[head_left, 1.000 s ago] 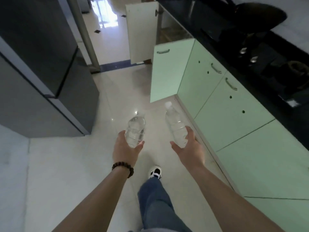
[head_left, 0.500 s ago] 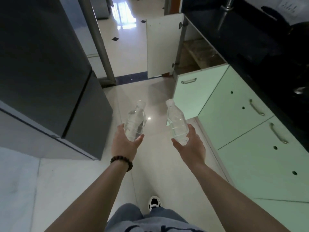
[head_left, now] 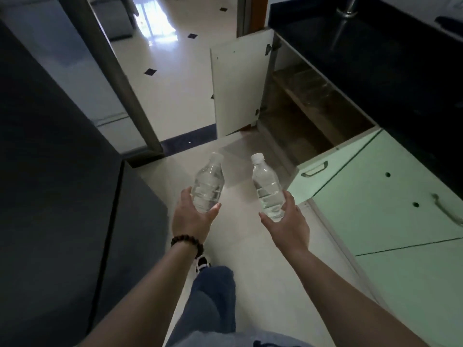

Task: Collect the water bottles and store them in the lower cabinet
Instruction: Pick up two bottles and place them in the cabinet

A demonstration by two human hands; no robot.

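While a dark refrigerator [head_left: 57,196] filled the left side of the frame, the person stood on the pale tiled floor [head_left: 240,246] with both arms stretched forward. Just left of centre, the left hand [head_left: 191,217], with a beaded bracelet [head_left: 188,242] at its wrist, grasped a clear water bottle [head_left: 208,182] from beneath, thumb and fingers curled round its lower body, the capped neck tilted up and away. Just right of centre, apart from the first, the right hand [head_left: 288,225] gripped a second water bottle [head_left: 266,187] the same way, its white cap pointing toward the top of the frame. Above the bottles, in the upper middle, a white cabinet door [head_left: 238,83] stood swung open, and the lower cabinet [head_left: 308,108] beside it showed a brownish shelf inside. Along the right edge ran pale green cabinet fronts [head_left: 390,196] with metal handles, under a black countertop [head_left: 375,58].
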